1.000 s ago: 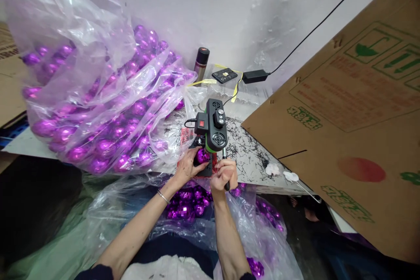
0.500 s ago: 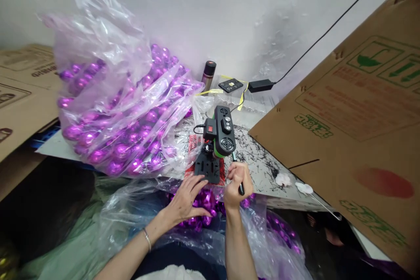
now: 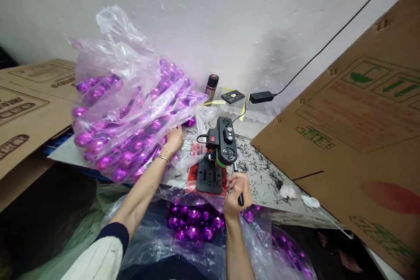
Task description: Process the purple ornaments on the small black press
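Note:
My right hand (image 3: 238,194) is wrapped round the black grip of a lever (image 3: 241,200) on a small black press-like machine (image 3: 226,142) with round vents, knobs and a red switch. Below its head lies a black slotted base plate (image 3: 209,177) on a red sheet (image 3: 192,179). My left hand (image 3: 175,141) reaches to the opening of a clear plastic bag (image 3: 124,59) full of shiny purple faceted balls (image 3: 127,157). The plastic and balls hide its fingertips, so what they touch cannot be seen. More purple balls (image 3: 193,223) lie in plastic at my lap.
Cardboard boxes stand at the right (image 3: 348,109) and left (image 3: 36,92). Behind the machine are a dark-capped spray can (image 3: 211,86), a black flat device (image 3: 232,96) and a power adapter (image 3: 262,97) with its cable. Black shreds litter the tabletop (image 3: 259,183).
My left hand has moved from beside the base plate, over the lap balls, up and left to the bag of balls. My right hand stays on the lever. The view has shifted slightly.

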Motion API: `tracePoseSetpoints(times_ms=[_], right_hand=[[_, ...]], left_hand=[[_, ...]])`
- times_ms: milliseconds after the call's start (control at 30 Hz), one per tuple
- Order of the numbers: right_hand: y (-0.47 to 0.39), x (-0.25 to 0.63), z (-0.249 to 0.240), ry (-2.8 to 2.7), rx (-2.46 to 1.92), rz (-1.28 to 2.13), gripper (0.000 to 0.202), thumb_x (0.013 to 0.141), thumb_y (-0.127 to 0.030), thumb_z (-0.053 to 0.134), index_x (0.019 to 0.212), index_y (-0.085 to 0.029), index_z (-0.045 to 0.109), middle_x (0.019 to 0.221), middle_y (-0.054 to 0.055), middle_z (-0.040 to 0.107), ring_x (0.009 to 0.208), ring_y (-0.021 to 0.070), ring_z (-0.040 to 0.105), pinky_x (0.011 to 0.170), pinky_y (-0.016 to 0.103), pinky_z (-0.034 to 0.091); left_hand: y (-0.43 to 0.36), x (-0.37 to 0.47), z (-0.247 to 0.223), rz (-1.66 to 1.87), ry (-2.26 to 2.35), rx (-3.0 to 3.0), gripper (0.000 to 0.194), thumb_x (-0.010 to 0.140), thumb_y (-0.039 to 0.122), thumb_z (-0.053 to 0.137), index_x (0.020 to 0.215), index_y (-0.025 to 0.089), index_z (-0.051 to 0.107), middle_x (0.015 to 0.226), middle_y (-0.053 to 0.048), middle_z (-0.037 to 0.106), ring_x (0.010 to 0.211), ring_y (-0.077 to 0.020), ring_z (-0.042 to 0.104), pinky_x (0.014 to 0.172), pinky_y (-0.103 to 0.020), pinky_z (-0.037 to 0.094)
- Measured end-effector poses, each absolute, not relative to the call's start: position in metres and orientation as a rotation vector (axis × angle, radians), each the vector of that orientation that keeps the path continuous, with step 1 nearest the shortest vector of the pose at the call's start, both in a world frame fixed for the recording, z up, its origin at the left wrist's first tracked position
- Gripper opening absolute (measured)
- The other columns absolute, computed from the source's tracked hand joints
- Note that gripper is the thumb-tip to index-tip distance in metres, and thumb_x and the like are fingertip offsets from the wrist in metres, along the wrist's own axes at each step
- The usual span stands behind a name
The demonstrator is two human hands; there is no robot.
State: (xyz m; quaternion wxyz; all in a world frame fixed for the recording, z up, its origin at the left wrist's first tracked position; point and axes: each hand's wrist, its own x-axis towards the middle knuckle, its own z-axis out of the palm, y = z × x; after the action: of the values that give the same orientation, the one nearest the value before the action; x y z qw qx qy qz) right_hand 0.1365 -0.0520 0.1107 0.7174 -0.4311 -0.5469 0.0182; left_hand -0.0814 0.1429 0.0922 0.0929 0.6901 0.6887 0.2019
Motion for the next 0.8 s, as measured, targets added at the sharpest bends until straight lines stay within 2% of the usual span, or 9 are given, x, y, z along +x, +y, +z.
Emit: tracePoseSetpoints(times_ms=[233,333,400,467,567,667,733,800], right_hand=[[-0.052,0.135,0.112,-1.221,-0.967,0.007,0.04,0.112,-0.021,0.048,0.072,-0.024,0.052,0.07,-0.003,0.056,0.061,0.0133,0.054,0.057,0.03,0.041],[-0.053,0.135,0.114,-1.245,-0.964,-0.007,0.041,0.113,-0.022,0.047,0.072,-0.024,0.051,0.069,-0.004,0.055,0.062,0.0126,0.055,0.057,0.028,0.041],[-0.053,0.135,0.115,-1.256,-0.964,-0.017,0.042,0.113,-0.021,0.046,0.071,-0.024,0.051,0.068,-0.004,0.054,0.064,0.0128,0.057,0.058,0.028,0.042],[-0.054,0.136,0.116,-1.263,-0.975,-0.023,0.042,0.113,-0.022,0.046,0.071,-0.024,0.051,0.068,-0.003,0.056,0.065,0.0132,0.059,0.059,0.028,0.043],[-0.054,0.135,0.117,-1.25,-0.994,-0.021,0.043,0.113,-0.024,0.047,0.07,-0.024,0.051,0.067,-0.003,0.056,0.063,0.0136,0.059,0.057,0.029,0.043],[-0.054,0.134,0.119,-1.222,-0.992,-0.014,0.043,0.113,-0.025,0.048,0.069,-0.024,0.052,0.065,-0.004,0.054,0.06,0.0132,0.058,0.055,0.029,0.043],[-0.054,0.133,0.12,-1.212,-0.997,-0.005,0.044,0.113,-0.026,0.048,0.069,-0.024,0.052,0.065,-0.004,0.054,0.06,0.013,0.058,0.055,0.029,0.043],[-0.054,0.133,0.121,-1.205,-1.013,0.002,0.044,0.113,-0.028,0.048,0.069,-0.024,0.051,0.065,-0.004,0.054,0.06,0.013,0.058,0.056,0.029,0.044]], left_hand=[[0.165,-0.085,0.097,0.512,2.051,1.979,0.053,0.093,0.011,0.062,0.146,0.006,0.061,0.145,-0.03,0.072,0.142,-0.0441,0.065,0.122,-0.054,0.049],[0.161,-0.086,0.099,0.534,1.982,1.992,0.058,0.093,0.023,0.073,0.148,0.007,0.06,0.15,-0.029,0.069,0.146,-0.0451,0.063,0.124,-0.055,0.049],[0.151,-0.088,0.102,0.659,1.837,1.935,0.063,0.093,0.035,0.078,0.149,0.011,0.06,0.152,-0.025,0.07,0.146,-0.0433,0.064,0.124,-0.055,0.05],[0.133,-0.093,0.105,0.833,1.593,1.757,0.066,0.093,0.044,0.079,0.149,0.015,0.062,0.146,-0.019,0.074,0.135,-0.0389,0.071,0.118,-0.054,0.057],[0.093,-0.099,0.109,1.044,1.253,1.376,0.069,0.091,0.049,0.082,0.151,0.02,0.062,0.135,-0.014,0.078,0.113,-0.0305,0.079,0.097,-0.047,0.069],[0.043,-0.1,0.106,1.125,1.087,1.089,0.065,0.091,0.052,0.082,0.145,0.021,0.066,0.131,-0.014,0.08,0.104,-0.0266,0.081,0.084,-0.038,0.07],[0.011,-0.094,0.098,1.12,1.021,0.992,0.059,0.093,0.054,0.079,0.14,0.02,0.07,0.128,-0.014,0.081,0.103,-0.0272,0.082,0.081,-0.037,0.07],[-0.014,-0.082,0.086,1.139,0.99,0.943,0.056,0.094,0.055,0.077,0.137,0.019,0.072,0.126,-0.014,0.082,0.106,-0.0284,0.082,0.086,-0.039,0.07]])
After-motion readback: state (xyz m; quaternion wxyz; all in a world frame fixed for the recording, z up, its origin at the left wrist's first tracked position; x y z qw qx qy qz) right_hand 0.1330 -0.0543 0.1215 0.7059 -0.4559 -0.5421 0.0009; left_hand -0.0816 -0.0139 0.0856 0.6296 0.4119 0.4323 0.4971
